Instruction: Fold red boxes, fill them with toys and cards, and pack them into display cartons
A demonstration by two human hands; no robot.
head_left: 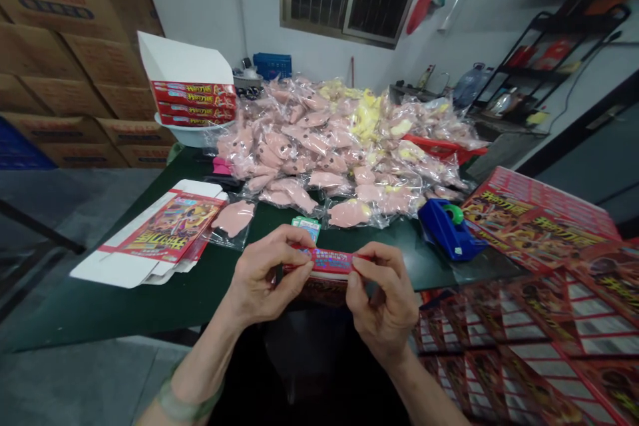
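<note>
Between my two hands is a small red printed box [332, 262], its narrow top side facing up near the table's front edge. My left hand [272, 274] pinches its left end between thumb and fingers. At the right end, my right hand [383, 298] grips in the same way. The box's lower front is dark and partly hidden. Just behind it lie green-edged cards [306, 229]. A pink pig-shaped toy in a clear bag [233, 218] rests to the left, beside flat unfolded red and white boxes [164, 226].
A big pile of bagged pink and yellow toys [319, 140] covers the table's back. A blue tape dispenser [452, 229] stands right. Stacked red boxes [544, 213] fill the right side. An open carton of red boxes [194, 103] sits in a white basin [182, 136] at left.
</note>
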